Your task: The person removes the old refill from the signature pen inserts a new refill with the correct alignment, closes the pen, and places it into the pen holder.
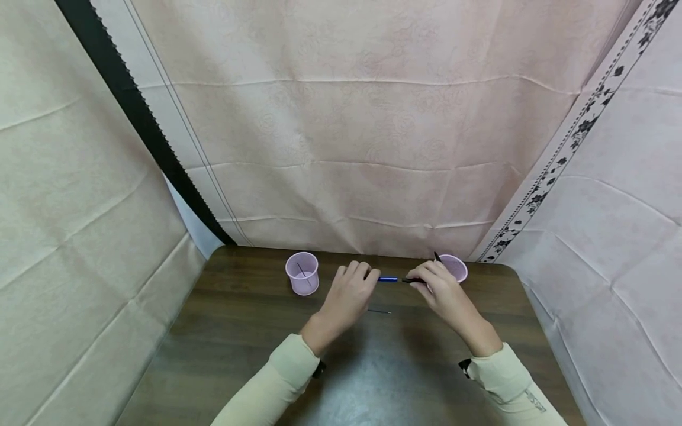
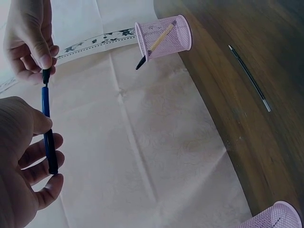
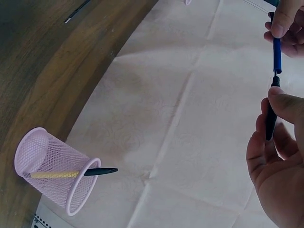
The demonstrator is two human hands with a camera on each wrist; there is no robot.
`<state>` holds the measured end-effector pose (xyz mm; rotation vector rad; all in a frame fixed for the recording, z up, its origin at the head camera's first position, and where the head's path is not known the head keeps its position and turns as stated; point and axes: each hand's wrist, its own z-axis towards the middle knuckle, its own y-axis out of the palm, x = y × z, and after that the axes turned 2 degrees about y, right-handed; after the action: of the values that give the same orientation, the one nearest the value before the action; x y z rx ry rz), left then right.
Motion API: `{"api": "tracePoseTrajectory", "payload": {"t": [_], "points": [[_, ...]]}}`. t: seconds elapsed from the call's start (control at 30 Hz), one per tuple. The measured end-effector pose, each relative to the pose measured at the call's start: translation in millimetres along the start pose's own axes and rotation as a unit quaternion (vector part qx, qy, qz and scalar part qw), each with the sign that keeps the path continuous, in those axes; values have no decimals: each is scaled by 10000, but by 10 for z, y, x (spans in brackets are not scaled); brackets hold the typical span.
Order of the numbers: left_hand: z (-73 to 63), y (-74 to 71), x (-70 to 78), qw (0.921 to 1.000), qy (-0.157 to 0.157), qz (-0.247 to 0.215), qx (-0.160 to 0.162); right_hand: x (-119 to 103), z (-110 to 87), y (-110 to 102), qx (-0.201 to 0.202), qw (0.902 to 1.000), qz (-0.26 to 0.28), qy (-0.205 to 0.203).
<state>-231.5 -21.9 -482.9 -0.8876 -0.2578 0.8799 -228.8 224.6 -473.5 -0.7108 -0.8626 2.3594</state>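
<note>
My left hand (image 1: 347, 293) pinches the blue pen barrel (image 2: 45, 102) by its dark end, thumb on top and fingers beneath. Opposite it, my right hand (image 1: 446, 294) grips a tapered black pen piece (image 3: 270, 118) between thumb and fingers. The two parts are held in line above the tabletop, end to end, and a thin bit shows in the narrow gap between them. On the table below my hands lies a slim dark pen refill (image 2: 249, 78) with a pale end.
To the left stands a pink mesh cup (image 1: 302, 287) with a thin dark stick inside. Behind my right hand, another pink mesh cup (image 3: 59, 164) holds a yellow-and-black pen (image 3: 100, 171). Pale patterned cloth (image 1: 341, 130) hangs around the brown wooden table (image 1: 224, 331).
</note>
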Motion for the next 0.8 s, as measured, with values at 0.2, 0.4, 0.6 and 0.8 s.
{"api": "tracePoseTrajectory", "payload": {"t": [0.2,0.4,0.6,0.8], "points": [[13,-1,23,10000,-28,-11,-79,-3,16,13,30,9999,58,-103],[8,13,38,10000,-6,4,-80,-16,34,11,11,9998,127,-124],[7,18,46,10000,25,4,-46,-23,33,19,38,9999,58,-109],[0,18,49,9999,5,-41,-148,-35,21,17,80,9999,-84,-66]]}}
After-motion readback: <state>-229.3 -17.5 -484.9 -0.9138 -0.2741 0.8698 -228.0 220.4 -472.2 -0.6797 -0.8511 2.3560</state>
